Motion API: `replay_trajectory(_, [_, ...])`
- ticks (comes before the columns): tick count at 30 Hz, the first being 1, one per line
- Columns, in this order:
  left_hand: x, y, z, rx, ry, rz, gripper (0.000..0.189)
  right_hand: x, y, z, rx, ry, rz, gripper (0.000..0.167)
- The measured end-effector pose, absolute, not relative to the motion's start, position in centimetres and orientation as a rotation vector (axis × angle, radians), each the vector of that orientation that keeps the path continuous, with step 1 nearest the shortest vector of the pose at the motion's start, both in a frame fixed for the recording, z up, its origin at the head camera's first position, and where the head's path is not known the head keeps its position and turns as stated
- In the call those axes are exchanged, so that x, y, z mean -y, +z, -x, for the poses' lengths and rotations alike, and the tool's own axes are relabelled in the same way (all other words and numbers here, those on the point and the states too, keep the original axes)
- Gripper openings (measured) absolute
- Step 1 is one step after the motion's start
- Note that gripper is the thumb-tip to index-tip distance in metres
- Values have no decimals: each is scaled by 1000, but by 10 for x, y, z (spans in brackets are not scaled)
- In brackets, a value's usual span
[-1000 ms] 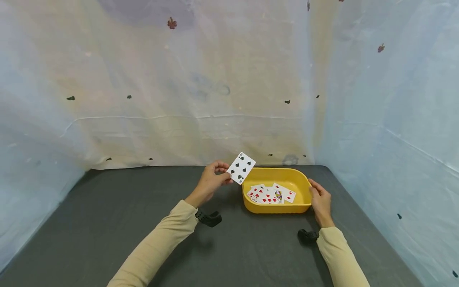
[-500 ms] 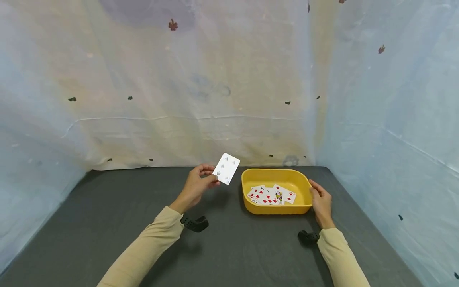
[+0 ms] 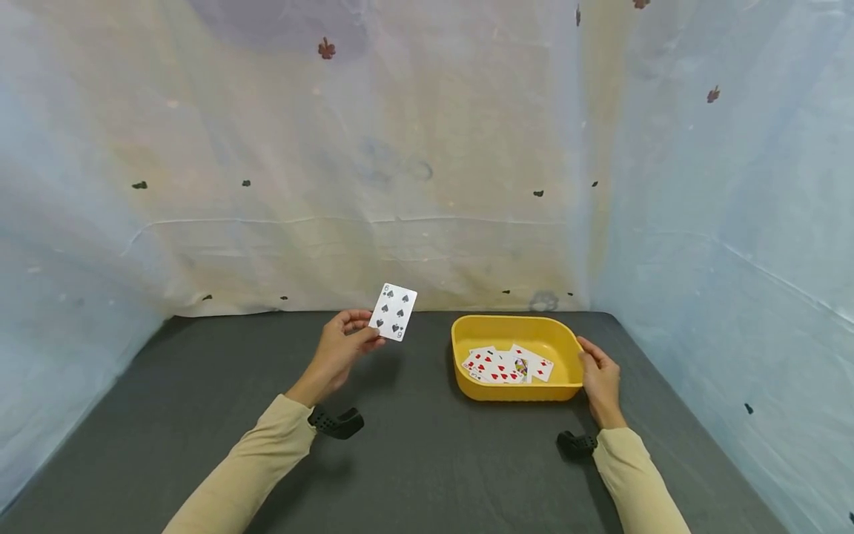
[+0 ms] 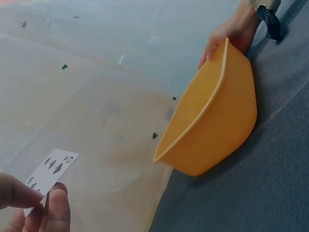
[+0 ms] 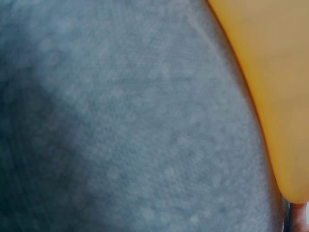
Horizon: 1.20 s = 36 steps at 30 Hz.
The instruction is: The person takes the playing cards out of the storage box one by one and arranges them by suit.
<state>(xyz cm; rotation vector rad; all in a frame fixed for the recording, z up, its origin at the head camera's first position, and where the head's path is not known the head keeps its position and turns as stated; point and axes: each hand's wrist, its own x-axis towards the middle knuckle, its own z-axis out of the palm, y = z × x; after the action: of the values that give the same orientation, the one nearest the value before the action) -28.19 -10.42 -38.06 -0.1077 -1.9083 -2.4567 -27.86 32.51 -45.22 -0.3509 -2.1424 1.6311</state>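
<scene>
Playing card (image 3: 392,307), flat and rectangular, tilts in the left grip (image 3: 336,351).

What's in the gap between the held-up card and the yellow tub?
Nothing sits between the card and the tub; the head view shows just bare table there.

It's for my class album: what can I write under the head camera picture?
Left fingers hold up the six of spades; right fingers grip a yellow tub of cards.
</scene>
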Motion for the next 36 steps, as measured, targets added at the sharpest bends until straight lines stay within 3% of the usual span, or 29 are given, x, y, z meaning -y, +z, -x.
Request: replay_trajectory(36, [223, -401, 249, 1896, -2392, -80, 32, -326, -451, 277, 2161, 1626, 335, 39])
